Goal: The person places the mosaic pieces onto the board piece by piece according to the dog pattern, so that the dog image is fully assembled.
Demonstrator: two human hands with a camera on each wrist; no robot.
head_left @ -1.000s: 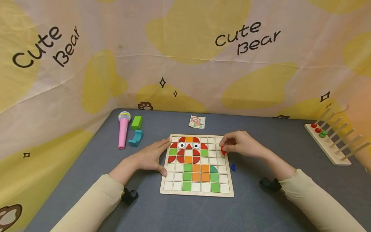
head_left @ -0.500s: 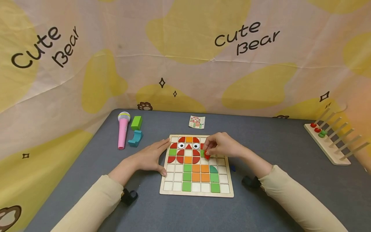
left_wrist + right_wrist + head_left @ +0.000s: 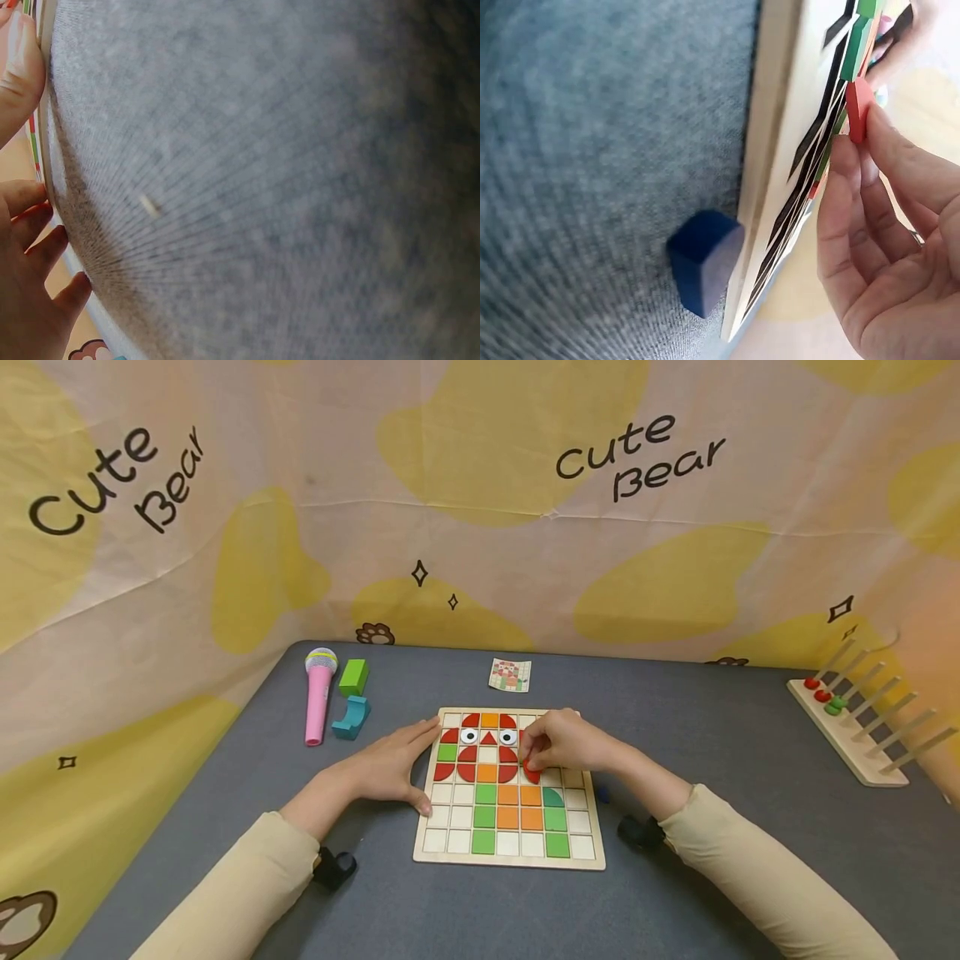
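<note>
A wooden grid board point(image 3: 510, 862) lies on the table, partly filled with red, orange, green and eye-marked tiles that form a face and body. My right hand point(image 3: 566, 742) pinches a red quarter-round tile point(image 3: 532, 772) between thumb and fingers, at a square on the right of the face. In the right wrist view the red tile point(image 3: 859, 109) stands tilted close over the board. My left hand point(image 3: 386, 766) rests at the board's left edge, fingers spread, thumb on the rim. A dark blue tile point(image 3: 705, 259) lies on the table just beside the board's right edge.
A small picture card point(image 3: 510, 675) lies behind the board. At the back left are a pink toy microphone point(image 3: 318, 697), a green block point(image 3: 355, 677) and a teal curved block point(image 3: 352, 718). A wooden peg rack point(image 3: 855, 735) with red and green beads stands at the right.
My right hand has carried the red tile leftward from the board's right edge to the square beside the face, then lowered it. My left hand has stayed in place.
</note>
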